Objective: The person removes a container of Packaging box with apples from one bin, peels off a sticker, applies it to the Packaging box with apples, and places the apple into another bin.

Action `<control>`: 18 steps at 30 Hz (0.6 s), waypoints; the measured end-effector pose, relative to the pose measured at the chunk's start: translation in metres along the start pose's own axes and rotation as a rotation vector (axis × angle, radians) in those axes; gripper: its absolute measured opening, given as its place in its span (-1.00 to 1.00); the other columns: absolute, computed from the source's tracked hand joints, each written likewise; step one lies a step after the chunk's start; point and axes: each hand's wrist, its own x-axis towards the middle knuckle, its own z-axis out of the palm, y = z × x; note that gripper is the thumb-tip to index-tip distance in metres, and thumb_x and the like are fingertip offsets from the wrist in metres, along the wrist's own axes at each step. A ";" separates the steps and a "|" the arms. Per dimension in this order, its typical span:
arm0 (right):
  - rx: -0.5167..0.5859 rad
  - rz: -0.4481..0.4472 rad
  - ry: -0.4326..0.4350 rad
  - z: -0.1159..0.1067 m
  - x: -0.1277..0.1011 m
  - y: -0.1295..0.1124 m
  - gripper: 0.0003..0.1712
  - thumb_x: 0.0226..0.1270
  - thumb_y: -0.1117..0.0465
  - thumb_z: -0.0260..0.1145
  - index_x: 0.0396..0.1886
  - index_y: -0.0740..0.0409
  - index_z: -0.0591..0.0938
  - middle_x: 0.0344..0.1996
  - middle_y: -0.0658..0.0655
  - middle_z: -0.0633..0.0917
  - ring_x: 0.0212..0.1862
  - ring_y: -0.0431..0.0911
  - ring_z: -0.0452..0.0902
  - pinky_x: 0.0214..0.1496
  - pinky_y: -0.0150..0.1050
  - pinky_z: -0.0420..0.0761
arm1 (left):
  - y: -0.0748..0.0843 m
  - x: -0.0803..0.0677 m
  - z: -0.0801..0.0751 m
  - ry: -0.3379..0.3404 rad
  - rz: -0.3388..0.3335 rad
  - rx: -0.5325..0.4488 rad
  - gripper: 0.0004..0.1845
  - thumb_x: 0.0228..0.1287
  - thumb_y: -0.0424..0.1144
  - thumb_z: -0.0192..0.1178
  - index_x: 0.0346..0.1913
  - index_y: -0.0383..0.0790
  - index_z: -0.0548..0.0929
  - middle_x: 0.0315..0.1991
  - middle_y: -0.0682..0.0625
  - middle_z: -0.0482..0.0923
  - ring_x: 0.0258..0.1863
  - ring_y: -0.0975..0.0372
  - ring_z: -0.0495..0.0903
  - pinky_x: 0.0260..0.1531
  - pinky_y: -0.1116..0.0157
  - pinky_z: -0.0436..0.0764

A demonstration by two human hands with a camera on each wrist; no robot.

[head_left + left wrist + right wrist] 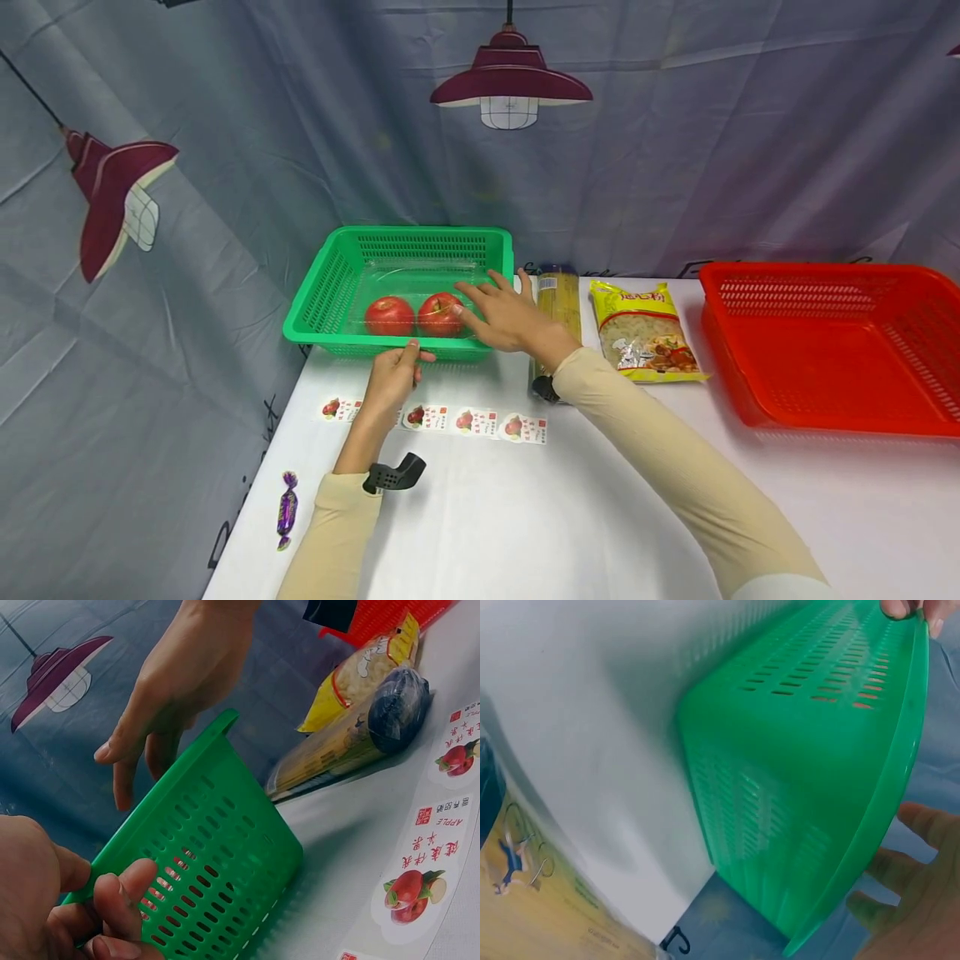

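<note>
A green plastic basket [322, 339] stands at the back left of the white table. In it lie two red apples [389, 317] under a clear plastic cover [420, 273]. My left hand [395, 372] pinches the basket's front rim, thumb on top and fingers curled below, as the left wrist view also shows. Over the basket's right end, my right hand [504, 317] reaches in with fingers spread, the fingertips close above the right apple and the plastic. In the right wrist view its fingers [904, 870] appear just beyond the green rim.
Beside the basket lie a long pack of noodles [558, 300] and a yellow bag [648, 333]. A red basket [832, 425] stands at the right. Apple stickers [472, 421] run in a row in front, and a purple-wrapped candy [287, 510] lies at the left edge.
</note>
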 end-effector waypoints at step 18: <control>0.011 0.027 -0.021 0.002 0.020 -0.018 -0.29 0.54 -0.32 -0.33 0.56 -0.21 0.15 0.42 0.10 0.33 0.54 0.11 -0.18 0.39 0.30 -0.29 | 0.001 0.000 -0.002 -0.011 -0.007 0.029 -0.46 0.57 0.00 -0.12 -0.13 -0.41 0.71 -0.64 0.02 0.37 -0.62 0.23 0.26 -0.52 0.30 0.27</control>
